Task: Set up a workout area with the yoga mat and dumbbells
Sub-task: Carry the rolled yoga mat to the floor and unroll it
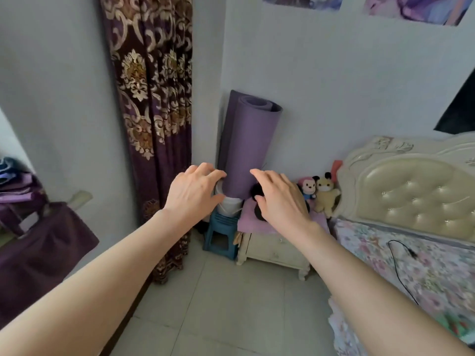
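A rolled purple yoga mat (pixel 248 142) stands upright in the room's corner, its lower end resting in a white bucket (pixel 229 206) on a blue stool (pixel 221 236). My left hand (pixel 194 192) reaches toward the mat's lower left side, fingers spread, close to the bucket rim. On the mat's lower right, my right hand (pixel 280 199) is spread too, fingers apart. Neither hand grips the mat. No dumbbells are visible.
A purple patterned curtain (pixel 154 98) hangs left of the mat. A cream nightstand (pixel 272 249) with plush toys (pixel 318 191) stands right of the stool, beside a bed (pixel 411 240) with a tufted headboard. A cloth-covered table (pixel 38 253) is at left. Tiled floor (pixel 231 304) lies below.
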